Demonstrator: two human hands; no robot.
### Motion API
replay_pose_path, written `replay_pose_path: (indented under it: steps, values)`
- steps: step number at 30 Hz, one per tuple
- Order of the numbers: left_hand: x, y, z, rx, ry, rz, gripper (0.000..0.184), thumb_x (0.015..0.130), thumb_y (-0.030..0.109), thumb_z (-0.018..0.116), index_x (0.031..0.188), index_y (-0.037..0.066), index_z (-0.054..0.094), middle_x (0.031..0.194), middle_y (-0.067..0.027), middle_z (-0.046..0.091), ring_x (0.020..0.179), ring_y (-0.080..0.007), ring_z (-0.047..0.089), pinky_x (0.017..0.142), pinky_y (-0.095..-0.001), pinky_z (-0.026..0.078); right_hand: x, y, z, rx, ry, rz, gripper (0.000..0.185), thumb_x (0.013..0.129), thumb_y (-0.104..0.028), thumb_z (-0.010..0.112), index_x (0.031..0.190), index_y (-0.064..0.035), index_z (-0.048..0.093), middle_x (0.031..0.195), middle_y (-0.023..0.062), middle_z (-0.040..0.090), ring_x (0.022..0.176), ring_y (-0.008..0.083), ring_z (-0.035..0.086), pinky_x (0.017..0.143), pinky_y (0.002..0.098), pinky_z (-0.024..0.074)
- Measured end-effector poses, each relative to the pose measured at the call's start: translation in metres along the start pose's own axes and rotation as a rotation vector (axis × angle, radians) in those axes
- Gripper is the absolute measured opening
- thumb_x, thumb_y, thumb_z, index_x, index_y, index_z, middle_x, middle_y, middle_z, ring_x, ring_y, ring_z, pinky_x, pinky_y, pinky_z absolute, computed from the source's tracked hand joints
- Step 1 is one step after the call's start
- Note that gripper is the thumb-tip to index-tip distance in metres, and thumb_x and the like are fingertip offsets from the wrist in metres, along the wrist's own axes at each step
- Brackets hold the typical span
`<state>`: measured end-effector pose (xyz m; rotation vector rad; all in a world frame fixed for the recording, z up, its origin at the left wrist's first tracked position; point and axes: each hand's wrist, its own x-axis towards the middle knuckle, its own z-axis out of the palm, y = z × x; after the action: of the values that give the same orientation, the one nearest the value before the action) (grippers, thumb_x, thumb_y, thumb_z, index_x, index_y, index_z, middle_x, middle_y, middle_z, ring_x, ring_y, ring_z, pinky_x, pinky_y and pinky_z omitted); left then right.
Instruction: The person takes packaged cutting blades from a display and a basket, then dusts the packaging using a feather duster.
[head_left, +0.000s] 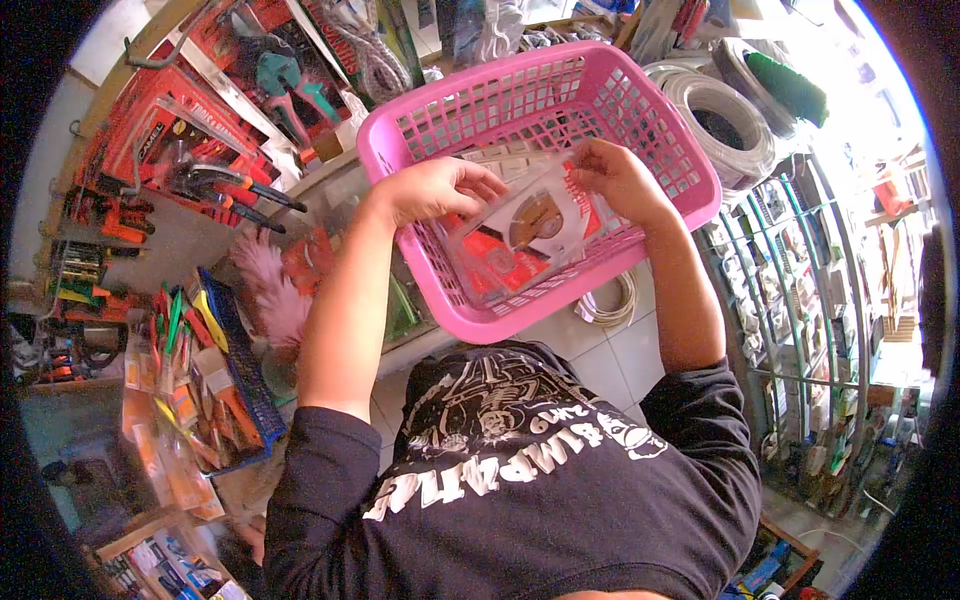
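A flat clear plastic packet with a red and white card and a brown rounded shape on it is tilted over the pink basket. My right hand pinches the packet's upper right corner. Bent around its upper left edge are the fingers of my left hand; the thumb is hidden. More red-carded packets lie in the basket under the held one. Pale strip-like items show behind it, partly covered.
Pliers and cutters hang on the left. Below them stands a blue basket of hand tools, near pink gloves. Coiled hose lies at the back right, beside a wire rack of small goods.
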<state>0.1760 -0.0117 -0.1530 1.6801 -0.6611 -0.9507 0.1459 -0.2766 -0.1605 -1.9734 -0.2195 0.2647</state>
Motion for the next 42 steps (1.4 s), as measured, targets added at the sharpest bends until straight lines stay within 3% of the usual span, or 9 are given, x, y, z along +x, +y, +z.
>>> replay_pose_path:
  steps: [7,12,15,18,20,22,32,38,42]
  values:
    - [-0.007,0.003,-0.003,-0.273,0.064,0.02,0.039,0.077,0.016,0.059,0.111,0.001,0.05,0.097,-0.0026,0.057,0.085,-0.0087,0.054,0.076,-0.0227,0.043,0.011,0.012,-0.008,0.229,0.181,-0.057,0.019,0.083,-0.017,0.054,0.091,0.0007,0.055,0.079,0.0036,0.057,0.071,0.0109,0.052,0.065,0.0261,0.0437]
    - [-0.008,-0.001,-0.004,-0.312,0.112,0.164,0.037,0.08,0.02,0.055,0.112,0.002,0.049,0.098,-0.0038,0.057,0.092,-0.0116,0.053,0.081,-0.0245,0.042,0.018,0.009,-0.004,0.301,0.135,0.104,0.015,0.086,-0.016,0.048,0.09,-0.0019,0.051,0.077,0.0024,0.054,0.068,0.0088,0.051,0.063,0.0237,0.0436]
    - [-0.016,0.009,-0.001,-0.463,0.144,0.19,0.04,0.08,0.021,0.054,0.115,0.004,0.047,0.103,-0.0063,0.056,0.095,-0.0159,0.054,0.079,-0.0277,0.044,0.035,0.027,-0.002,0.098,0.15,0.16,0.02,0.088,-0.02,0.045,0.091,-0.0018,0.052,0.078,0.0039,0.055,0.066,0.0102,0.052,0.062,0.0253,0.0446]
    - [-0.025,0.021,0.011,-0.474,0.195,0.339,0.042,0.081,0.021,0.052,0.119,0.006,0.044,0.111,-0.0093,0.052,0.095,-0.02,0.054,0.075,-0.0313,0.047,0.042,0.045,-0.005,0.179,0.058,0.384,0.031,0.09,-0.027,0.038,0.096,-0.0009,0.053,0.08,0.0068,0.058,0.065,0.0126,0.055,0.059,0.0295,0.0463]
    - [-0.011,0.019,0.024,-0.484,0.22,0.44,0.047,0.082,0.021,0.052,0.125,0.011,0.036,0.116,-0.0095,0.048,0.096,-0.0192,0.053,0.07,-0.0283,0.047,0.023,0.006,0.009,0.345,0.078,0.437,0.033,0.087,-0.028,0.04,0.085,-0.0001,0.058,0.074,0.0082,0.058,0.06,0.0141,0.055,0.054,0.0322,0.0443]
    - [-0.002,0.026,0.042,-0.441,0.29,0.529,0.051,0.081,0.018,0.054,0.127,0.015,0.034,0.116,-0.0092,0.047,0.096,-0.0185,0.052,0.071,-0.0292,0.047,0.013,-0.016,0.004,0.119,-0.033,0.438,0.032,0.085,-0.029,0.046,0.1,-0.0027,0.055,0.086,0.0076,0.059,0.068,0.0151,0.056,0.06,0.0312,0.0468]
    - [0.018,0.056,0.052,0.248,0.596,0.675,0.064,0.077,0.008,0.058,0.132,0.016,0.026,0.107,-0.0092,0.048,0.094,-0.0155,0.051,0.082,-0.0303,0.043,0.002,-0.031,0.001,0.196,-0.061,0.19,0.033,0.085,-0.029,0.046,0.104,-0.0032,0.052,0.089,0.0077,0.058,0.07,0.0156,0.057,0.061,0.0318,0.0473]
    - [0.032,0.061,0.055,0.142,0.739,0.706,0.051,0.075,0.018,0.064,0.117,0.009,0.037,0.093,-0.0098,0.05,0.086,-0.017,0.054,0.077,-0.0298,0.044,0.007,-0.036,0.003,0.267,-0.065,0.108,0.034,0.085,-0.029,0.046,0.106,-0.0035,0.051,0.091,0.0078,0.058,0.072,0.0159,0.057,0.062,0.0322,0.0476]
    - [0.033,0.069,0.056,0.09,0.805,0.524,0.047,0.073,0.025,0.066,0.106,0.007,0.037,0.088,-0.0115,0.05,0.081,-0.0176,0.055,0.07,-0.03,0.046,0.011,-0.038,0.007,0.31,-0.082,0.074,0.035,0.085,-0.029,0.046,0.108,-0.0036,0.05,0.093,0.0079,0.057,0.072,0.0161,0.057,0.063,0.0324,0.0478]
